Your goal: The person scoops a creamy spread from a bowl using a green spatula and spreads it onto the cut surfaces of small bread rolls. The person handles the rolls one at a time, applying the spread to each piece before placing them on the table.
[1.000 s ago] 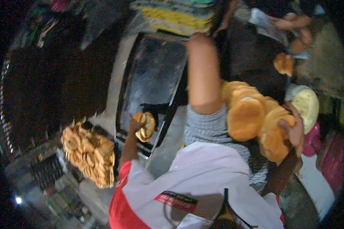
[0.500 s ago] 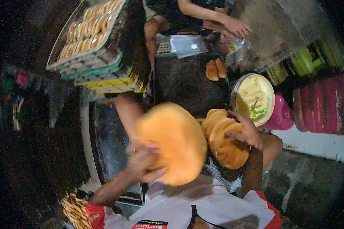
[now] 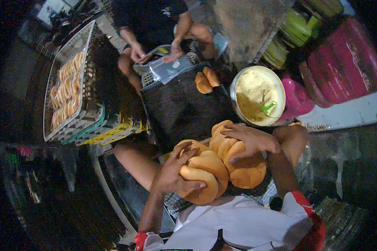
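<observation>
Two rows of round golden buns stand side by side against my lap at the near edge of a dark tray point(image 3: 184, 108). My left hand point(image 3: 176, 169) grips the left row of buns point(image 3: 203, 194), its thumb across the nearest bun and its fingers over the far side. Over the right row of buns point(image 3: 249, 173) my right hand point(image 3: 255, 141) is curled, fingers spread on top and thumb against the near side. The two rows touch or nearly touch each other. Two browner buns point(image 3: 207, 80) lie at the tray's far right corner.
Right of the tray stands a round tub point(image 3: 282, 90) of pale yellow filling with a green-handled tool point(image 3: 269, 107). Beyond it are pink containers point(image 3: 343, 62). Stacked crates point(image 3: 92, 121) with packed buns rise at left. Opposite, another person's hands point(image 3: 171, 54) hover by clear plastic bags point(image 3: 165, 69).
My left hand brought its blurred buns down beside the right row. My right hand stays on its row. The view turned, and the other person's hands now are over the plastic bags.
</observation>
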Action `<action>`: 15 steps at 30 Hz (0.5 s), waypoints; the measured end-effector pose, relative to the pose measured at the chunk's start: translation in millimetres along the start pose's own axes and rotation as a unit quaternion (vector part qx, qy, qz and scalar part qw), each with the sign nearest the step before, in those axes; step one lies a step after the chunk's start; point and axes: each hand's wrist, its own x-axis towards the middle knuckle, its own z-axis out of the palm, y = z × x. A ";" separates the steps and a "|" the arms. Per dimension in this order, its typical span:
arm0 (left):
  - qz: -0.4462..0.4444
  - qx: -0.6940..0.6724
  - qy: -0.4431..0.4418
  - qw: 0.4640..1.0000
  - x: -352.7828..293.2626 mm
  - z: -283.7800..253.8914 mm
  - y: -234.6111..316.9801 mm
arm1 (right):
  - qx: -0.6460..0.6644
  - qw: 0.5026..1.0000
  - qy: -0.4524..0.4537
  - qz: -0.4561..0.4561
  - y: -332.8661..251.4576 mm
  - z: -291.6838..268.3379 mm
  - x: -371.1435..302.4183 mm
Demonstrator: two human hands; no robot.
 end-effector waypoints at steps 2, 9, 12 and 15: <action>-0.030 0.040 -0.063 0.997 11.0 -1.9 -0.5 | -0.006 0.990 -0.117 0.081 13.0 9.7 -6.4; 0.033 0.118 -0.091 0.988 7.1 17.6 25.2 | -0.027 0.995 0.016 0.094 -40.5 51.6 -48.1; -0.017 0.153 -0.028 0.988 -5.1 19.0 31.9 | 0.041 0.995 0.022 0.089 -28.9 45.5 -50.8; 0.029 0.213 -0.004 0.977 -25.1 22.1 15.6 | 0.170 0.980 0.053 0.084 5.6 6.6 -56.4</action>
